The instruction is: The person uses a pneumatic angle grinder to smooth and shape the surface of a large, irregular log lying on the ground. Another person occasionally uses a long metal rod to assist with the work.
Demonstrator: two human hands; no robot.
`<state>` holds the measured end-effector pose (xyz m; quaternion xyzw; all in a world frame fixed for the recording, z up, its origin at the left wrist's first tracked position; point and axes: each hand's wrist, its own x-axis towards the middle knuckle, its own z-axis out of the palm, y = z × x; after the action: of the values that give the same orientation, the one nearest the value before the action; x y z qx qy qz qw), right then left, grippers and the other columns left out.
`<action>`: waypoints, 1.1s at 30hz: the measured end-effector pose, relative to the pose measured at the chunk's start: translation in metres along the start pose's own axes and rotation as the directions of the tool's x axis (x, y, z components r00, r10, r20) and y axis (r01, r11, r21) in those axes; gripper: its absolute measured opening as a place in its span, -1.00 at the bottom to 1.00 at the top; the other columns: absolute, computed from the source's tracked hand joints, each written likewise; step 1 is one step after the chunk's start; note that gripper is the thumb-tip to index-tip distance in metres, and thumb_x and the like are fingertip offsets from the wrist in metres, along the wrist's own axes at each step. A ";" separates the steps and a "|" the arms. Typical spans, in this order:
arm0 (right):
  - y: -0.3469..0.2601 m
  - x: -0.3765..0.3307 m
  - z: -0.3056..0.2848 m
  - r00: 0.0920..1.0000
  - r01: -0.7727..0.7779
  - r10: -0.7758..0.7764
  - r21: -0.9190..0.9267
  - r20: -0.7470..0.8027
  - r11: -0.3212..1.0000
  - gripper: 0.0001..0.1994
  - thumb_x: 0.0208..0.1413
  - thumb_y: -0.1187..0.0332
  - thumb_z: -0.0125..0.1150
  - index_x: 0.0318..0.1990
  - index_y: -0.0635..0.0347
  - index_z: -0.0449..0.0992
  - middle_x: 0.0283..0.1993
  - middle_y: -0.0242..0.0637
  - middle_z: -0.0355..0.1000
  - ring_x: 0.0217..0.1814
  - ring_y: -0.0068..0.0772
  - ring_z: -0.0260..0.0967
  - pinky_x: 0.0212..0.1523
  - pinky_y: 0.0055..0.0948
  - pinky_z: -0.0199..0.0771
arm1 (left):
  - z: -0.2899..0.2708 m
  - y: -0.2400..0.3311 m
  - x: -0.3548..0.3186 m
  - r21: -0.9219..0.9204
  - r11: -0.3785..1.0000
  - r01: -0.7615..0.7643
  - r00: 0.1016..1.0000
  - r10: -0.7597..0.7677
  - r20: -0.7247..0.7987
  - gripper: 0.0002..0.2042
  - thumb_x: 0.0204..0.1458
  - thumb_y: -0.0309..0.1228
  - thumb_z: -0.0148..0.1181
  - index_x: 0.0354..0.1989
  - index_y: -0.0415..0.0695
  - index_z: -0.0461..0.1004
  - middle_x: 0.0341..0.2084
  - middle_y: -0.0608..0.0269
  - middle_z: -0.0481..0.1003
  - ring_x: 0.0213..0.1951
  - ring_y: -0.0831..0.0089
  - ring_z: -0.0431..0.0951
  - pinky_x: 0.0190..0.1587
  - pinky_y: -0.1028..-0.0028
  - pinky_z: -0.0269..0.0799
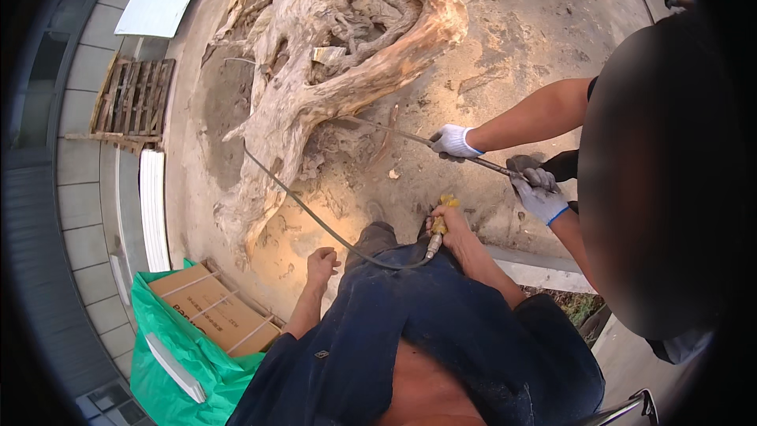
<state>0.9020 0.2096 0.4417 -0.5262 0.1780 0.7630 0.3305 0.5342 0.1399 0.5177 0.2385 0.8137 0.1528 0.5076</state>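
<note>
My right hand (452,225) is wrapped round a yellow air tool (440,225) in front of my body. A metal coupling (433,246) joins its lower end to a dark hose (335,235), which loops left across my lap and reaches up to the wood. My left hand (321,265) hangs beside my thigh with its fingers curled in and nothing visible in them. Ahead lies a big, pale, gnarled tree root (296,102) with hollows and stripped patches. The tool's working end is partly hidden by my fingers.
At the right, a co-worker's gloved hands (456,142) grip a long metal bar (493,166) that reaches the root's underside. A cardboard box (213,308) in green sheeting (169,367) stands at the lower left. A wooden pallet (134,99) leans by the wall. Wood debris litters the ground.
</note>
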 end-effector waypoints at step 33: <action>0.213 -0.001 0.142 0.987 -0.145 0.162 -0.502 -0.010 0.853 -0.93 0.02 0.51 0.19 -0.34 0.24 0.41 -0.51 -0.17 0.40 -0.54 -0.18 0.45 -0.56 -0.16 0.46 | -0.192 -0.095 0.019 -0.960 0.281 0.022 0.995 0.086 0.048 -0.74 0.27 -0.39 0.08 0.06 -0.21 0.46 -0.31 0.15 0.57 -0.46 0.37 0.50 -0.42 0.30 0.40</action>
<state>0.6573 0.1443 0.4812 -0.5655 0.0098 0.8154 0.1237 0.3318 0.0693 0.5407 -0.0906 0.5308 0.6092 0.5822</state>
